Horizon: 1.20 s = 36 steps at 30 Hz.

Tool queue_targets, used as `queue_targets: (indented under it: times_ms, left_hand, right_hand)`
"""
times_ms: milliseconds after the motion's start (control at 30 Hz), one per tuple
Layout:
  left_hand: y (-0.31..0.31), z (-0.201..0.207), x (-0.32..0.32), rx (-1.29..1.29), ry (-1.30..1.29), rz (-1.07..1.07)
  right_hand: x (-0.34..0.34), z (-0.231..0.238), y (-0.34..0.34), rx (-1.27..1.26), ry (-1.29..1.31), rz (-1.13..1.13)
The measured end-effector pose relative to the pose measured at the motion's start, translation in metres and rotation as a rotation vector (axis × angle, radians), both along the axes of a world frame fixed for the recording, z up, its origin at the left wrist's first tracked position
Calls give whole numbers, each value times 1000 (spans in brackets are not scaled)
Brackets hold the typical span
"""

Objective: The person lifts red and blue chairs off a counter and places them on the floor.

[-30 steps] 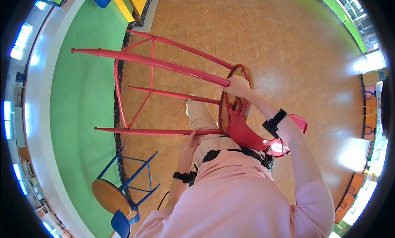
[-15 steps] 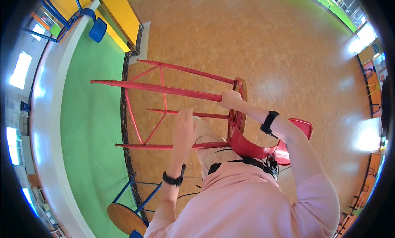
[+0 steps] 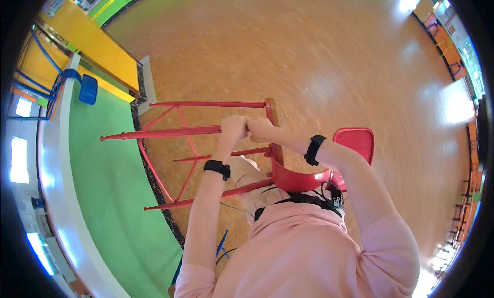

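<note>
A red metal bar chair [image 3: 170,133] is held tipped on its side in front of me, its long legs pointing left. The edge of its seat [image 3: 272,110] faces right, and the small red backrest [image 3: 354,143] shows beyond my right forearm. My left hand [image 3: 234,128] is closed around one long leg. Right beside it, my right hand [image 3: 260,129] grips the same leg close to the seat; the two hands nearly touch. Thin red braces join the legs near their far ends. My body partly hides the lower side of the chair.
To the left runs a counter with a green side [image 3: 103,185] and a pale top [image 3: 62,195]. A blue chair [image 3: 88,89] rests on it, near a yellow panel [image 3: 100,43]. Brown floor [image 3: 309,56] stretches ahead and right. Part of a blue-legged chair [image 3: 222,244] shows low down.
My left hand has moved up from apart and taken hold of the chair's leg beside my right hand. The chair has shifted slightly left, and the view has turned.
</note>
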<state>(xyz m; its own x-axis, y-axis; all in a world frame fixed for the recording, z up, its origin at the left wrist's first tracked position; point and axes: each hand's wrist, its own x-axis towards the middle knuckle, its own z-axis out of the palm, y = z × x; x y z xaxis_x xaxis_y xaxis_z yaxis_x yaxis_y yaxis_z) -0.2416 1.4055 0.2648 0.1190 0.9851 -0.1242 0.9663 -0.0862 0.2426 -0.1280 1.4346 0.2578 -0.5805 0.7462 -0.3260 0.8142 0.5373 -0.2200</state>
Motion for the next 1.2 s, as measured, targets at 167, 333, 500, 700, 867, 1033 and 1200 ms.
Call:
queue_targets:
  times_ms: [167, 333, 500, 700, 867, 1033, 1200]
  left_hand:
    - [13, -24, -16, -164, 73, 63]
    - [12, -28, -25, -227, 110, 130]
    - [5, -31, -37, -226, 108, 200]
    - [-6, -43, -55, -260, 60, 261]
    - [-18, -40, -62, -241, 41, 293]
    - [-41, -49, -73, -227, 46, 357]
    - [-72, -47, -83, -180, -6, 500]
  right_hand:
    - [52, 56, 15, -25, 136, 226]
    - [192, 85, 29, 366, 167, 1]
    - [259, 116, -6, 121, 458, -400]
    - [291, 86, -49, -430, 431, -560]
    - [287, 63, -71, -503, 617, -688]
    - [274, 69, -67, -535, 900, -606]
    - [260, 79, -61, -520, 750, -557]
